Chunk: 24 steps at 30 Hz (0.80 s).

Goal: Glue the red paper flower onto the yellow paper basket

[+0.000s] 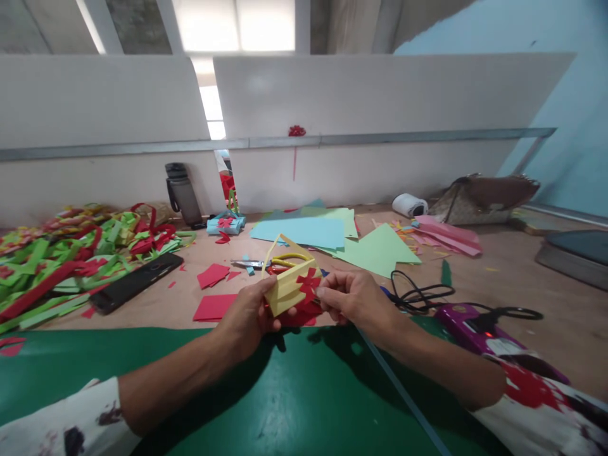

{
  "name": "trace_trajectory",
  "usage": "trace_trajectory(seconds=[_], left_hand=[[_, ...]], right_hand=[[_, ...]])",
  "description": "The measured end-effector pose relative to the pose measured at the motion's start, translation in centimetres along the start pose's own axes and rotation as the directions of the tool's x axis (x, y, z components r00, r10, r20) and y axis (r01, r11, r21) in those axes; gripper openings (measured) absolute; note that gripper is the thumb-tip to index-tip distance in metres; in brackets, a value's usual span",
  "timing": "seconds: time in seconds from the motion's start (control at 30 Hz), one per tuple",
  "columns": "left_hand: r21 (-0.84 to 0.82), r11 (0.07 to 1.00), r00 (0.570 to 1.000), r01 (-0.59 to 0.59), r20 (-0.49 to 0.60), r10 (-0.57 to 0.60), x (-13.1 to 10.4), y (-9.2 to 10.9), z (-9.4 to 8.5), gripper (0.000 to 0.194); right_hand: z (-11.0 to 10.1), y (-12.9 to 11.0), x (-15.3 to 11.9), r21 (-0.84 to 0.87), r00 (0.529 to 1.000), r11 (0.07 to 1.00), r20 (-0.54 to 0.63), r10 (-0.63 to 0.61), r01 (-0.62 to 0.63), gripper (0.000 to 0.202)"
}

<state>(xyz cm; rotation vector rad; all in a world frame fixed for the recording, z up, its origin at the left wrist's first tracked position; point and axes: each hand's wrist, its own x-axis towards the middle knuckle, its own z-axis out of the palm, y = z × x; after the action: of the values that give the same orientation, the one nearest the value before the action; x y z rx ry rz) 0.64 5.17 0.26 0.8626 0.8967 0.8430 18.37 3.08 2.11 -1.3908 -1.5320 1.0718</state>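
Note:
A small yellow paper basket (281,292) with a looped handle is held above the table's near part. My left hand (251,310) grips its left side, thumb in front and fingers beneath. A red paper flower (308,284) lies against the basket's right end. My right hand (349,296) pinches at the flower's right edge, fingertips together. Behind the basket lie scissors (285,260) with yellow handles. Red paper pieces (215,307) rest to the left of my left hand.
A black phone (137,283) and a heap of green and red strips (52,272) lie left. Blue paper (299,229), a purple power strip (498,335) with black cable, a bottle (183,195) and a handbag (484,199) stand or lie around.

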Motion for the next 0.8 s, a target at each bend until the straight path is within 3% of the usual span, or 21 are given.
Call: trace_trajectory(seconds=[0.47,0.8], left_hand=[[-0.005,0.999,0.999,-0.045,0.007,0.045,-0.25,-0.25,0.5,0.03],[-0.025,0.999,1.0,-0.023,0.013,0.023,-0.47,-0.46,0.78,0.028]], right_hand=[[0.06,-0.05,-0.08,-0.117,0.998,0.992,0.048,-0.05,0.055,0.018],[0.15,0.36,-0.13,-0.087,0.996,0.992,0.006,-0.087,0.087,0.02]])
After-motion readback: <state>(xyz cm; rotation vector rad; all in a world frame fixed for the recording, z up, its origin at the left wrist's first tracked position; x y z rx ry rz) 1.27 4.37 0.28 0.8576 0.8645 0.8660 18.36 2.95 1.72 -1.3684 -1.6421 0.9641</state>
